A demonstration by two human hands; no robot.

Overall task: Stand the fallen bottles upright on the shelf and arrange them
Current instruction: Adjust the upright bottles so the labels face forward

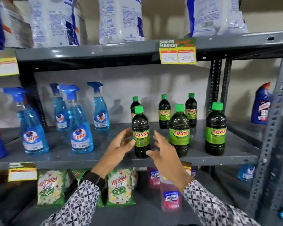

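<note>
Several dark Sunny bottles with green caps stand upright on the grey middle shelf [235, 158]. The front-left bottle [141, 132] stands near the shelf's front edge. My left hand [119, 146] is just left of it and my right hand [162, 150] just right of it, fingers spread, neither gripping it. Another front bottle [179, 130] stands to the right, and a third [216, 129] further right. Behind them, three more stand in a back row [164, 111]. No bottle lies on its side.
Blue Colin spray bottles [81, 128] stand on the left half of the same shelf. White detergent bags [121, 18] fill the shelf above, with a price tag [178, 51] on its edge. Green Wheel packets [119, 186] and pink bottles [171, 194] sit below. A shelf post [274, 128] rises at right.
</note>
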